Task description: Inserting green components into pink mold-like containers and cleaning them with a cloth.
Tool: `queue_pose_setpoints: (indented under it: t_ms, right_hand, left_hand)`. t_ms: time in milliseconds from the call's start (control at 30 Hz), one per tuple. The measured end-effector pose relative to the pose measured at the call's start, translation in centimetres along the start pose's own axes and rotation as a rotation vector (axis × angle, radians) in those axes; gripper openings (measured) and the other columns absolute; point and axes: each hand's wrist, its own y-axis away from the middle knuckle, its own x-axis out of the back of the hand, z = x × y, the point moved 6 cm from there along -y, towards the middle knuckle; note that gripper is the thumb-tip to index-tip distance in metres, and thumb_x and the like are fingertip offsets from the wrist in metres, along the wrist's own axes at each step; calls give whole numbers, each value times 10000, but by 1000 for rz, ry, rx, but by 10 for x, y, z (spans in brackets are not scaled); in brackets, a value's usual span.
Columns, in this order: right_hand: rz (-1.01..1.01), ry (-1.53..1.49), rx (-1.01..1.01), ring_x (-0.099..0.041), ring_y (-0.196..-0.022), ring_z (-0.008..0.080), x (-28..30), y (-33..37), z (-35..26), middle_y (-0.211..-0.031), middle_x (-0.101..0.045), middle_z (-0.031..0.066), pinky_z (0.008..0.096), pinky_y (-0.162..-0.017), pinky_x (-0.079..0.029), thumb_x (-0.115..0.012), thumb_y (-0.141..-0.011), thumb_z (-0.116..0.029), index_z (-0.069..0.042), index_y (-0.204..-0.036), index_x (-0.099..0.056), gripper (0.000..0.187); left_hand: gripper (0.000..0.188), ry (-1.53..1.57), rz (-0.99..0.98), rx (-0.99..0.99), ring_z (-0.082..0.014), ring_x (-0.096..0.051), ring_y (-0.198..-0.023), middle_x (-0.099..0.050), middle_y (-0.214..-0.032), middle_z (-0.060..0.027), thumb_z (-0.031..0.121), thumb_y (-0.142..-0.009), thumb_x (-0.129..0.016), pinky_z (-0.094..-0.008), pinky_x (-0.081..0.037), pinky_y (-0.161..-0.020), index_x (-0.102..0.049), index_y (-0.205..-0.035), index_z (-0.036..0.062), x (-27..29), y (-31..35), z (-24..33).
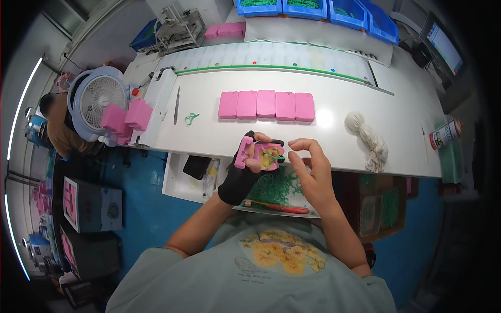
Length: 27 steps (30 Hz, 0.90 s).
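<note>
"At the lower middle of the frame, what's nearest?"

"Green scraps [274,187] in a pale tray [302,202], with a red-handled tool [287,209] along its near side. Just above, at the centre, is the open pink mould [263,156], a green piece [276,158] lying inside it."

"And the hands?"

"The left hand [241,175], in a black fingerless glove, grips the mould. The right hand [315,175] is bare and loose just beside it, fingers parted, apparently empty."

"What could go wrong?"

"I'd say the green piece could tear if pulled hard by one end. A slack left grip might drop the mould into the scraps."

"Farther up?"

"Five pink blocks [266,106] sit in a row on the white worktop [198,135], upper centre; a careless reach might knock them askew. Beyond, along the top edge, are blue bins [347,20]."
</note>
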Motion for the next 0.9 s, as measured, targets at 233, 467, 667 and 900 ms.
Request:
queue_pose_setpoints:
  t_ms: [233, 467, 667, 900]
  right_hand:
    - [-4, -358, -222, -564, -782, 59, -18, 4, 19, -890, -605, 23, 190, -633, -443, -662, -863, -37, -38, -1033, -504, 232]
    - [-15, -504, -272, -542, -724, 57, -33, 12, 25, -860, -600, 35, 189, -653, -448, -666, -843, 1, -14, -1011, -506, 233]
    - [-27, -382, -242, -554, -739, 70, -29, 7, 24, -860, -603, 28, 224, -662, -458, -652, -893, -88, -13, -1008, -529, 184]
    - [-11, -307, -286, -529, -684, 50, -19, 0, 21, -757, -609, 10, 217, -629, -426, -635, -942, -196, -5, -866, -586, 211]
  left_hand:
    - [982, 25, 24, -118, -177, -595, -1025, -544, -1106, -106, 809, -612, -616, -322, -508, -887, -413, -1158, 18, -1, -8, -2]
    - [904, 84, 169, -120, -180, -574, -1023, -540, -1152, -131, 787, -712, -573, -329, -496, -872, -409, -1186, 35, -3, -8, 4]
    - [837, 89, 176, -138, -176, -583, -993, -548, -1127, -121, 785, -773, -501, -323, -495, -857, -422, -1156, 45, -5, -6, 9]
    - [777, -13, 160, -122, -142, -584, -928, -526, -992, -59, 773, -793, -498, -292, -500, -807, -435, -1080, 54, 1, -10, -5]
